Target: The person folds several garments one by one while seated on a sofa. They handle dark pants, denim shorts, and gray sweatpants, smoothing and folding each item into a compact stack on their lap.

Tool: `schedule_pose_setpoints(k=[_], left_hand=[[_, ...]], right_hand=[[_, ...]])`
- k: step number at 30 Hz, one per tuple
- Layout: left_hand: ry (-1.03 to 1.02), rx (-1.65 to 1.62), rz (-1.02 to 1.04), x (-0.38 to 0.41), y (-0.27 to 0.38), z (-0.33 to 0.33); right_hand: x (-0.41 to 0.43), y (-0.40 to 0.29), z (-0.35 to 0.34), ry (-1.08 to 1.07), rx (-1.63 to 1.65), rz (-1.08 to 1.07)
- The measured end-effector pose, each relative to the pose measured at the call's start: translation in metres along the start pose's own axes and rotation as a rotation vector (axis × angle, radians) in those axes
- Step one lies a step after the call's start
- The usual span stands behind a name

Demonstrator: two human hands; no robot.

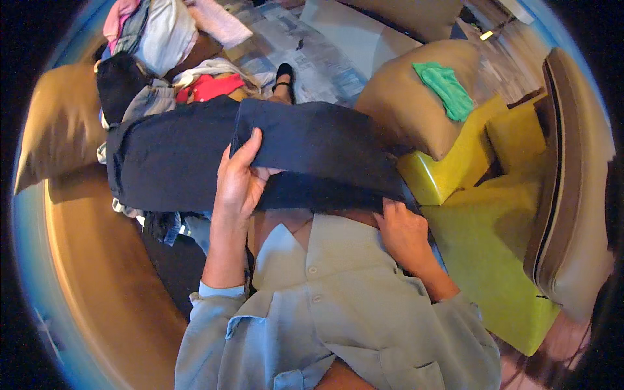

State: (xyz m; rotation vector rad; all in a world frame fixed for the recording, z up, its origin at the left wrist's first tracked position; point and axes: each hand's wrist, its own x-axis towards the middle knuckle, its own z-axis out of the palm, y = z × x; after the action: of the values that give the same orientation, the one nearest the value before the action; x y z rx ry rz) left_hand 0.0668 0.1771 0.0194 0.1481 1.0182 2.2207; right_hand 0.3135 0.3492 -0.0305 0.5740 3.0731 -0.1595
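Dark navy trousers [170,156] lie stretched across my lap, one part folded back over the rest. My left hand [246,175] grips the edge of the folded-back part, thumb on top and fingers beneath the cloth. At the right end of the garment, my right hand [402,224] pinches its lower edge, the fingertips partly hidden by the fabric. Beyond the trousers on the left is a pile of mixed clothes, with a white garment [168,36], a red piece [214,87] and a black piece [119,80].
A tan cushion [414,92] with a green cloth [446,90] on it sits at the upper right, beside yellow-green upholstered blocks [492,253]. Another tan cushion [61,122] rests on the brown sofa [97,253] at left. A foot in a black shoe [284,80] shows on the patterned floor.
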Motion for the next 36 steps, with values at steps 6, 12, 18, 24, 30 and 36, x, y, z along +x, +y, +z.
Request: schedule_pose_setpoints(k=[6,12,18,24,30,36], left_hand=[[0.384,0.248,-0.018,-0.008,-0.027,-0.082],[0.406,0.261,0.023,-0.018,-0.037,-0.108],[0.446,0.38,0.128,-0.023,-0.023,-0.091],[0.503,0.369,0.057,-0.044,-0.036,-0.105],[0.468,0.429,0.107,-0.056,-0.035,-0.094],[0.549,0.833,0.068,-0.054,-0.035,-0.092]], right_hand=[[0.001,-0.008,0.0,0.021,-0.038,-0.196],[0.008,-0.008,-0.015,-0.01,-0.064,-0.305],[0.004,-0.005,-0.028,-0.031,-0.145,-0.358],[0.004,-0.006,-0.047,-0.081,-0.155,-0.509],[0.002,0.001,-0.045,-0.107,-0.154,-0.648],[0.005,0.002,-0.04,-0.113,-0.054,-0.642]])
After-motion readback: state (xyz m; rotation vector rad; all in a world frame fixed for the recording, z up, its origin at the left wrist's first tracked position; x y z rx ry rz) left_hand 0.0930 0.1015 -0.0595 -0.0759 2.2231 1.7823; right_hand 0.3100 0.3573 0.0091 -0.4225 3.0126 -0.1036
